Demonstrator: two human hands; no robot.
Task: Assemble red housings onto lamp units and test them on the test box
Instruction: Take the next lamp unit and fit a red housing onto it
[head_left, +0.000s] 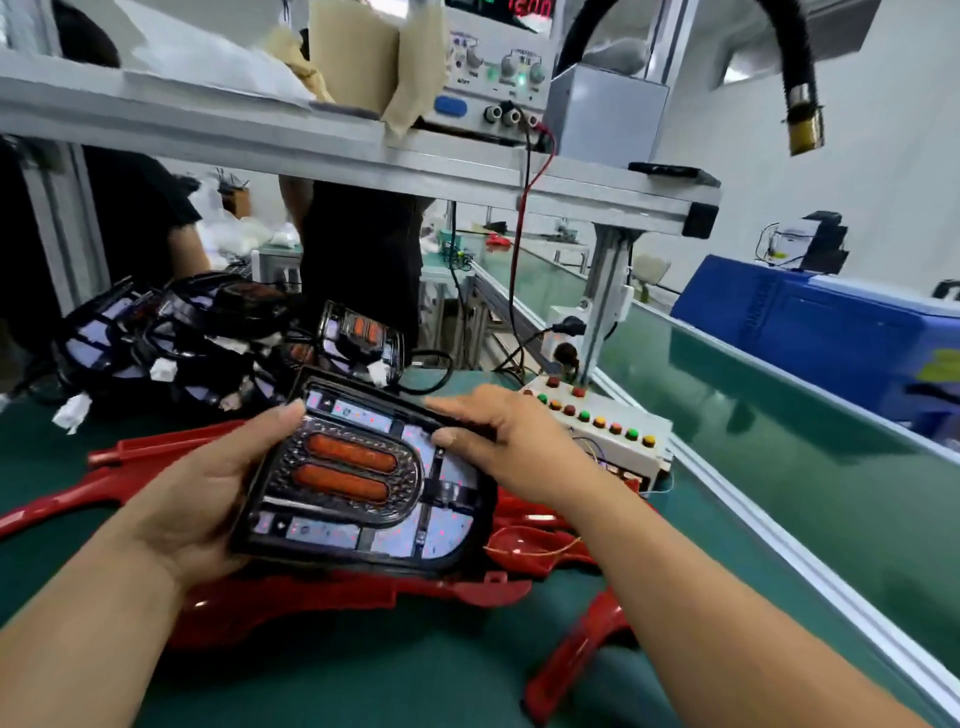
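A black lamp unit (358, 478) with two orange bars and pale circuit strips is held flat above the green mat. My left hand (208, 483) grips its left edge, thumb on the top face. My right hand (498, 441) holds its upper right edge, thumb curled onto the face. Under the unit lie red housings (332, 597), one spreading left and another (576, 654) at the lower right. The white test box (613, 421) with a row of coloured buttons stands just right of my right hand.
A heap of black lamp units (171, 338) with white connectors sits at the back left. A power supply (493, 78) stands on the shelf above, its red and black leads hanging down. A conveyor (779, 441) runs along the right. People stand behind the bench.
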